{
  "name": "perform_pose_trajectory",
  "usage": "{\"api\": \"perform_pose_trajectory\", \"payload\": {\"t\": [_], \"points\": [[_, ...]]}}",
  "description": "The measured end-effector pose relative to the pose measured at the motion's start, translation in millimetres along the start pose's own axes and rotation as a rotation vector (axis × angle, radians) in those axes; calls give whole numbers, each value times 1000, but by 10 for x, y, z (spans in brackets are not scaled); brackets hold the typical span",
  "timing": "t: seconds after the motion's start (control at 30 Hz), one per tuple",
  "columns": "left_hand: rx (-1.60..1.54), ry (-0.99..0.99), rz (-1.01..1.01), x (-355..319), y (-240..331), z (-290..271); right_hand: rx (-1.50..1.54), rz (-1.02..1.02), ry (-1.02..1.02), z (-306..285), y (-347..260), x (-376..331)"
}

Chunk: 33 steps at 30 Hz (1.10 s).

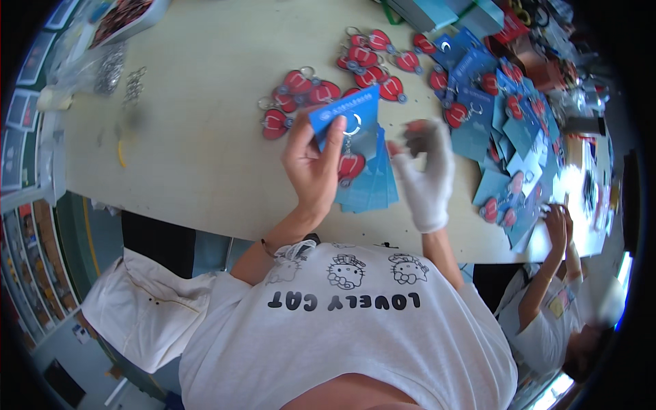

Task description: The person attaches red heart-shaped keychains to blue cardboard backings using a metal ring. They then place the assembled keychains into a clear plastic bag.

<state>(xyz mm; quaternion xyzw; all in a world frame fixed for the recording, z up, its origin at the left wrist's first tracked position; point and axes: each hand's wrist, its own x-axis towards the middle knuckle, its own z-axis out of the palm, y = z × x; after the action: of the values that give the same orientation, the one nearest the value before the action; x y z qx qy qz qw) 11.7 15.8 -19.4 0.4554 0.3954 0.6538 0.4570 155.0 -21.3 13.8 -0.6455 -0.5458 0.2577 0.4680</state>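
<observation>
Left hand (311,164) clamps blue card (345,113) with red keychain (350,166); gloved right hand (427,167) just beside, fingers half-curled, empty.

L hand (312,164) bare, fingers curled shut in a pinch; R hand (427,174) gloved, fingers half-curled, blurred.

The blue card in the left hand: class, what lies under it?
Under the blue card hangs a red keychain, above a stack of blue cards. The stack's lower cards are covered.

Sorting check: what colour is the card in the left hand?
Blue, with a red keychain hanging from the card; head view.
</observation>
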Motion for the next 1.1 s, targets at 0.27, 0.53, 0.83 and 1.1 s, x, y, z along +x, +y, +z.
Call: {"api": "perform_pose_trajectory", "payload": {"t": [0.27,0.53,0.83,1.1], "points": [[-118,-302,-28,193,-33,79,326,268,-85,-330,96,140],[1261,-440,209,1112,-382,-566,-132,44,627,-1931,609,828],[809,-444,-3,1227,-432,-557,-1412,173,915,-2323,1158,1281],[36,-381,-156,1073,99,-293,189,-1,-258,-359,74,631]]}}
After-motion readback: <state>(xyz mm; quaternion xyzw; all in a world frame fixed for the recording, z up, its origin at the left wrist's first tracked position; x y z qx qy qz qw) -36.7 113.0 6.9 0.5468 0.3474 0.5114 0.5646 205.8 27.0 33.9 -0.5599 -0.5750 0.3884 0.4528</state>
